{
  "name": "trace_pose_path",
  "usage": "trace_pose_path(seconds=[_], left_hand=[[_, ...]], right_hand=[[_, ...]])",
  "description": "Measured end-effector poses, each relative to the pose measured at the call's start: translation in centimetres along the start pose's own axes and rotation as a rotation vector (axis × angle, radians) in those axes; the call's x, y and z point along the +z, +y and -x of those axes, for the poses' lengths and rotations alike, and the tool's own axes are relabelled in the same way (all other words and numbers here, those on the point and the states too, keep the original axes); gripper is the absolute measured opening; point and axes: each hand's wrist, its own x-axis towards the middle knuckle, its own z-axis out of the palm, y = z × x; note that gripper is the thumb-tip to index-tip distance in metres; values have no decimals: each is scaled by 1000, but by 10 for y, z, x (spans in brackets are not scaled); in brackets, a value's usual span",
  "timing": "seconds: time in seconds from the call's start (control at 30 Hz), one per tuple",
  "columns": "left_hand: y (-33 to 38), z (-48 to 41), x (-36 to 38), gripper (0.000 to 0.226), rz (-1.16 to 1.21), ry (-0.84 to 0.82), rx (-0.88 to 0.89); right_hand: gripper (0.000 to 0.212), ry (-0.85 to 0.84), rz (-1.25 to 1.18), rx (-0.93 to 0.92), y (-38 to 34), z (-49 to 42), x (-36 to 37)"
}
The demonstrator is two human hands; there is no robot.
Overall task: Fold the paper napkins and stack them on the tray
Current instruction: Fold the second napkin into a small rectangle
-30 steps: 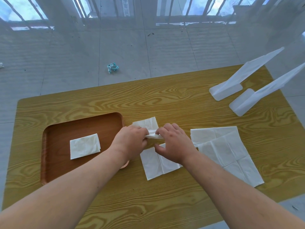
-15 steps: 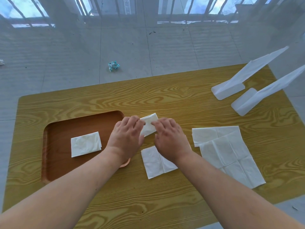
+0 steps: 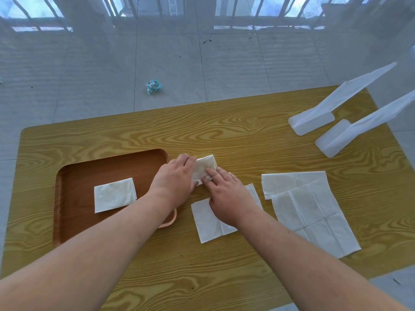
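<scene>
At centre, the napkin (image 3: 205, 166) was pressed under left hand (image 3: 175, 179) and right hand (image 3: 226, 195) (fingers flat, nothing gripped); the fold could be skewed by uneven pressure.

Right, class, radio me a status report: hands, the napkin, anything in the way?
Both flat, left hand and right hand press the small folded napkin beside the tray. One finished napkin lies in the tray. Nothing blocks the tray.

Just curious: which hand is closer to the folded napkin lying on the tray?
Left. The left hand sits over the right edge of the tray, right of the folded napkin; the right hand is farther right, off the tray.
</scene>
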Motion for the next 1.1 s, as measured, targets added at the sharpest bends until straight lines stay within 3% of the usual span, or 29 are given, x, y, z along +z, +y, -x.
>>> trace_pose_path(seconds=[0.1,0.2,0.33,0.47,0.67,0.77,0.87,1.0,1.1], left_hand=[[1,-12,-5,76,-29,-28,-88],[2,-18,-10,48,-47,-67,-131],[6,-15,-15,11,155,-118,-177],[9,-9,-14,38,390,-100,-287],[8,-9,-10,60,-11,-116,-257],[7,-12,-8,47,24,-129,-237],[8,-11,-9,14,179,-108,-176],[10,-2,-12,21,575,-111,-199],[9,6,-24,36,974,-127,-258]], right_hand=[[62,4,9,12,-2,6,3],[60,-12,-8,31,-1,9,2],[49,76,-157,56,-1,8,-8],[32,139,-311,136,-2,6,-19],[50,89,-163,89,-4,8,-16],[58,68,-53,74,-7,11,-8],[53,90,-35,84,-5,12,-5],[41,233,-350,182,-1,12,-13],[63,338,-680,361,6,8,-30]])
